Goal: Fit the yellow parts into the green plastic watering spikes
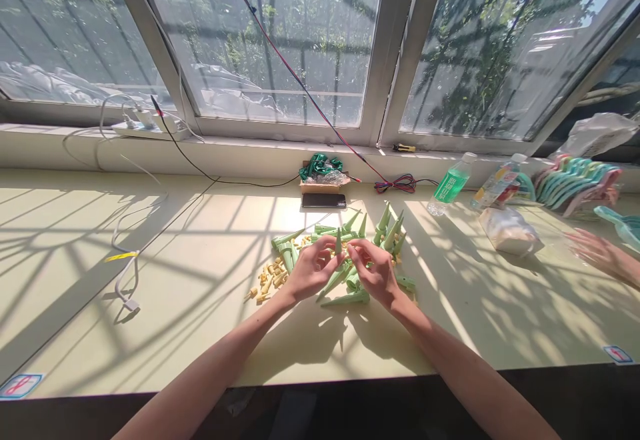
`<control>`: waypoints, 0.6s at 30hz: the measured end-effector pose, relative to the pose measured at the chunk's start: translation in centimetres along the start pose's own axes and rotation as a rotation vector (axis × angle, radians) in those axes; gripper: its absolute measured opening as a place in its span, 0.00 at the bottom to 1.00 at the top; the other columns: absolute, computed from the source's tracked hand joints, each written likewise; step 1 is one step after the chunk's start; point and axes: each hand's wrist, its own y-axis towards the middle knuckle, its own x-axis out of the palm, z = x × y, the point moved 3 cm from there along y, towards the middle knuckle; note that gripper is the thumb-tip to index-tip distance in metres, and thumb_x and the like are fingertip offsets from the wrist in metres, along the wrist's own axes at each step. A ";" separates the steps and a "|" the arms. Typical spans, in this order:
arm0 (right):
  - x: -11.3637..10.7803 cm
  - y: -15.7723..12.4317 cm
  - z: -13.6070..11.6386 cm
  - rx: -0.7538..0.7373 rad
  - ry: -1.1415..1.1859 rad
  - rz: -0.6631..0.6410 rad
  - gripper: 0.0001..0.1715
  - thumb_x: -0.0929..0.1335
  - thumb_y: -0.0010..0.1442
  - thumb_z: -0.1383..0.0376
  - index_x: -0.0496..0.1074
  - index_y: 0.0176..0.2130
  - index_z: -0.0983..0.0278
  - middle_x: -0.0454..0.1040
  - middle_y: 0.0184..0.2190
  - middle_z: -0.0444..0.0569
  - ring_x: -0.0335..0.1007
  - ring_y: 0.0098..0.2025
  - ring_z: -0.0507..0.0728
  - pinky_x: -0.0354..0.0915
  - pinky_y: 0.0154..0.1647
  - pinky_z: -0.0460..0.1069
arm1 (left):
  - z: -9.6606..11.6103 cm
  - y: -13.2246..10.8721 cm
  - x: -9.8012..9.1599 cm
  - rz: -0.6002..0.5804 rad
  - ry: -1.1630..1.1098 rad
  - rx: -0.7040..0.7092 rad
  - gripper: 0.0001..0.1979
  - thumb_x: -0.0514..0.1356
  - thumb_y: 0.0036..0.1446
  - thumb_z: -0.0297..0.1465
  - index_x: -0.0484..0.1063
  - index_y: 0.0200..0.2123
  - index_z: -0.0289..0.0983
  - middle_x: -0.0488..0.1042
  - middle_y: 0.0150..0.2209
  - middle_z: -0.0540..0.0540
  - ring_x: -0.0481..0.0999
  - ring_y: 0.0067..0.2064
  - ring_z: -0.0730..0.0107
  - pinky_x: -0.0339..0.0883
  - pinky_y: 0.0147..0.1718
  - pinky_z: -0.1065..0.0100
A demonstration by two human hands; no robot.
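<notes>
My left hand [314, 268] is closed in a pinch on a green pointed cone [339, 240], which stands tip up between thumb and fingers. Close beside it, my right hand [373, 270] has its fingertips pressed together near the cone; whatever they hold is too small to make out. Around and under both hands lies a pile of light green cone-shaped pieces [345, 299], some with hollow round ends. Small yellow peg-like pieces [270, 279] are heaped left of my left hand, and more show among the green ones.
Behind the pile are a black phone [323, 201] and a small box [323, 177] with green ribbon. At right stand a green-labelled bottle [451, 185], a second bottle [500, 183], a wrapped packet [510, 230] and stacked hangers [575, 183]. Another person's hand [603, 253] reaches in. A white cable [131, 273] lies left.
</notes>
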 end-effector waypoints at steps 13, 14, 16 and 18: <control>0.4 0.0 -0.2 -0.093 0.043 -0.130 0.13 0.66 0.65 0.62 0.71 0.49 0.63 0.75 0.32 0.47 0.66 0.25 0.51 0.65 0.27 0.47 | -0.1 0.7 -0.4 0.078 -0.318 -0.206 0.17 0.65 0.55 0.41 0.66 0.39 0.36 0.74 0.31 0.48 0.70 0.25 0.76 0.60 0.17 0.77; 0.4 0.0 -0.2 -0.101 0.043 -0.130 0.13 0.66 0.65 0.62 0.70 0.49 0.63 0.75 0.33 0.48 0.67 0.25 0.51 0.66 0.28 0.47 | -0.1 0.7 -0.4 0.077 -0.320 -0.211 0.17 0.66 0.55 0.41 0.66 0.39 0.36 0.73 0.31 0.48 0.70 0.25 0.76 0.59 0.17 0.77; 0.4 0.0 0.0 -0.110 0.038 -0.125 0.12 0.66 0.66 0.62 0.71 0.48 0.63 0.76 0.35 0.49 0.68 0.25 0.51 0.66 0.28 0.47 | -0.1 0.7 -0.4 0.077 -0.309 -0.209 0.18 0.66 0.55 0.41 0.66 0.39 0.36 0.74 0.32 0.48 0.70 0.25 0.76 0.60 0.17 0.77; 0.4 0.0 0.1 -0.107 0.031 -0.122 0.11 0.65 0.66 0.62 0.71 0.48 0.63 0.77 0.35 0.49 0.68 0.26 0.51 0.66 0.28 0.47 | -0.1 0.7 -0.4 0.078 -0.283 -0.202 0.17 0.65 0.55 0.41 0.66 0.39 0.36 0.74 0.33 0.47 0.72 0.27 0.75 0.62 0.19 0.76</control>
